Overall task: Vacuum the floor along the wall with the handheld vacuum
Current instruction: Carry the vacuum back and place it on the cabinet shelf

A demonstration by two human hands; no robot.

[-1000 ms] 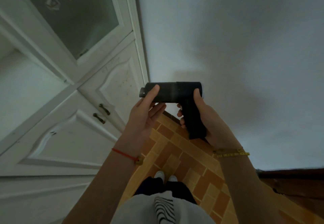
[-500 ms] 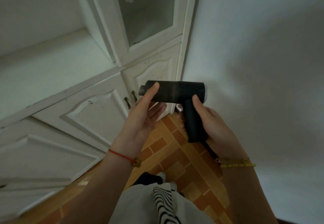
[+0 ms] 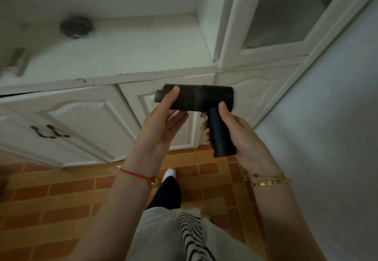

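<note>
A black handheld vacuum [image 3: 201, 99], shaped like a pistol with a round barrel, is held at chest height over the floor. My right hand [image 3: 237, 136] is wrapped around its handle, thumb up against the barrel. My left hand [image 3: 161, 123] cradles the nozzle end from below, thumb lying on top of the barrel and the fingers loosely spread. The nozzle points left. The orange brick-pattern tiled floor [image 3: 61, 195] lies below, and the pale wall [image 3: 327, 138] runs along the right.
A white cabinet [image 3: 86, 121] with panelled doors and dark handles [image 3: 49, 132] stands ahead, its shelf holding a dark round object [image 3: 75, 26]. A glass-fronted door [image 3: 286, 15] is at the upper right. My leg and white shoe [image 3: 169, 173] are on the tiles below.
The view has swung left and the cabinet now fills the frame, with the wall shifted to the right edge. Both hands keep the same hold on the vacuum.
</note>
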